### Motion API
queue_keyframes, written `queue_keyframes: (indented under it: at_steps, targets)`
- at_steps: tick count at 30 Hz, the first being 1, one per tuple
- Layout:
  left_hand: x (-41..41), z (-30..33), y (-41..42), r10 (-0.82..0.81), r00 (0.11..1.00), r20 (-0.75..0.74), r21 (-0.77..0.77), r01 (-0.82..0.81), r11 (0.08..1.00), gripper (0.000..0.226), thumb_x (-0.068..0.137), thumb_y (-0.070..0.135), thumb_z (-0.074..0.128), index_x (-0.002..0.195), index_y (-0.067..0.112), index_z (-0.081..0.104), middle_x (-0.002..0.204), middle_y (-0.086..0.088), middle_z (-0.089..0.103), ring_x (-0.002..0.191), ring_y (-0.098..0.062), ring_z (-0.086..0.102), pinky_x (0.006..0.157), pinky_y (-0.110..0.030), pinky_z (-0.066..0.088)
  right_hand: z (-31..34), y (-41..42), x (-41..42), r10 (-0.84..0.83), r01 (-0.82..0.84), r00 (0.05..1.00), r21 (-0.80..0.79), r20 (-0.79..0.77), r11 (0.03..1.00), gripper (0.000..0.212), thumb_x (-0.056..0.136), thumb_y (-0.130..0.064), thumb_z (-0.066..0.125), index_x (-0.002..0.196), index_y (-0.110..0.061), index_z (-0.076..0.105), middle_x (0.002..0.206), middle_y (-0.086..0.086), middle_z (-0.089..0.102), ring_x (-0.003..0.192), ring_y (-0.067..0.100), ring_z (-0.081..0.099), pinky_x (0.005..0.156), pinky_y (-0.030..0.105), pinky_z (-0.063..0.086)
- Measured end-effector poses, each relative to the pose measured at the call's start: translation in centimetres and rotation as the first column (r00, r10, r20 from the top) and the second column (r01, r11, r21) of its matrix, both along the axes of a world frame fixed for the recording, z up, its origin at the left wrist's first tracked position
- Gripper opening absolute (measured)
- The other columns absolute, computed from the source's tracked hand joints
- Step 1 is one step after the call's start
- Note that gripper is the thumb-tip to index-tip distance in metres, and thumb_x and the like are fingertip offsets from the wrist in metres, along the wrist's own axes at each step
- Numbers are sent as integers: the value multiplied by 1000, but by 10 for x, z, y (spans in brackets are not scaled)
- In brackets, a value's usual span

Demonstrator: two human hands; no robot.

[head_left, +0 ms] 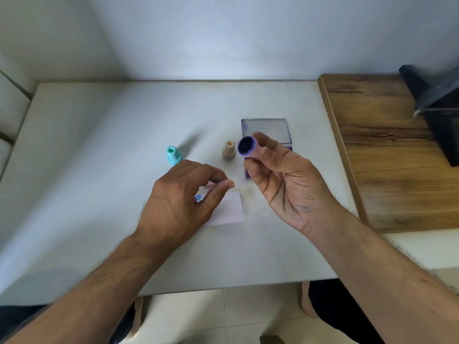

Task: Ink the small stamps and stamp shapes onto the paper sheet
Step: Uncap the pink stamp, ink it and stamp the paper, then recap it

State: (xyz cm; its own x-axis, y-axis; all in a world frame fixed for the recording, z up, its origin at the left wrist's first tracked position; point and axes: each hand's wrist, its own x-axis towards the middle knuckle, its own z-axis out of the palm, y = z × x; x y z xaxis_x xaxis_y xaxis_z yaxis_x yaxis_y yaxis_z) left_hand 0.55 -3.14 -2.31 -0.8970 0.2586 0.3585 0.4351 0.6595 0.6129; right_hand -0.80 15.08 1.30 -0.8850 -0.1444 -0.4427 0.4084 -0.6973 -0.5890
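The right hand (285, 180) gripped a small purple round stamp (246, 146), inked face up; the left hand (183, 199) hovered loosely curled, holding nothing, over the pale pink paper sheet (229, 209) on the white bench (99, 145).

A plain room in a home or small office: a white table (99, 170) against bare white walls (223, 33), a wooden desk (387, 150) beside it, pale tiled floor (223, 316) below.
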Motion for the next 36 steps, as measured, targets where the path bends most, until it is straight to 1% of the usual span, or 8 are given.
queue_keyframes:
  at_steps: [2, 4, 6, 9, 16, 21, 28, 36]
  targets:
    - [0, 0, -1, 1, 1000, 10, 0, -1, 1000, 24, 90, 39, 61, 86, 18, 71, 82, 7, 70, 74, -9, 59, 71, -21, 47, -6, 6, -4, 39, 40, 987, 479, -153, 877, 15, 76, -2, 75, 87, -9, 70, 81, 5, 74, 70, 18, 72, 68, 26, 59]
    - [0, 0, -1, 4, 999, 32, -11, -4, 1000, 24, 90, 40, 63, 86, 18, 72, 83, 7, 70, 75, -8, 59, 71, -21, 48, -13, 16, -5, 245, 182, 928, 915, -281, 359, 12, 78, -14, 79, 88, -17, 74, 83, -4, 76, 76, 9, 72, 74, 24, 58]
    - [-1, 1, -1, 6, 999, 49, -22, -5, 1000, 26, 89, 42, 62, 87, 18, 72, 84, 7, 71, 75, -8, 60, 73, -19, 48, -17, 23, -5, 365, 332, 877, 943, -313, 11, 13, 81, -20, 78, 94, -21, 77, 88, -7, 75, 80, 6, 69, 79, 19, 56]
    - [-2, 2, -1, 2, 998, 64, -21, -1, 1000, 31, 88, 45, 61, 87, 17, 73, 83, 5, 71, 74, -9, 61, 72, -21, 49, -23, 28, -6, 403, 406, 858, 901, -318, -153, 18, 84, -19, 75, 101, -17, 77, 93, 0, 73, 83, 11, 67, 82, 18, 53]
    - [0, 3, 0, -17, 996, 85, -10, 18, 1000, 35, 88, 45, 54, 88, 16, 72, 84, 3, 72, 74, -14, 64, 72, -27, 54, -32, 22, -5, 421, 334, 882, 911, -212, -241, 23, 86, -13, 71, 109, -12, 74, 97, 6, 73, 83, 14, 67, 84, 17, 49]
    - [-1, 1, -1, -12, 996, 84, -12, 13, 1000, 34, 89, 44, 55, 89, 16, 72, 84, 3, 72, 74, -14, 64, 72, -29, 56, -27, 22, -8, 321, 229, 933, 956, -161, -185, 17, 88, -18, 70, 105, -16, 73, 91, 0, 75, 83, 15, 69, 82, 30, 57]
    - [1, 0, -3, 3, 994, 112, -13, -2, 1000, 30, 88, 43, 62, 89, 15, 73, 88, 1, 74, 76, -15, 65, 73, -33, 58, -32, 25, -10, 280, 155, 952, 982, -121, -103, 15, 88, -13, 71, 102, -12, 76, 86, -6, 69, 65, -14, 51, 67, -10, 35]
    - [4, 0, -18, -99, 991, 91, 69, 93, 993, 22, 86, 9, 54, 96, 12, 72, 99, 3, 72, 94, -15, 66, 85, -34, 52, -28, 26, -10, 258, 156, 959, 980, -119, -127, 20, 84, -23, 76, 103, -16, 76, 97, -2, 76, 84, 5, 65, 83, 12, 47]
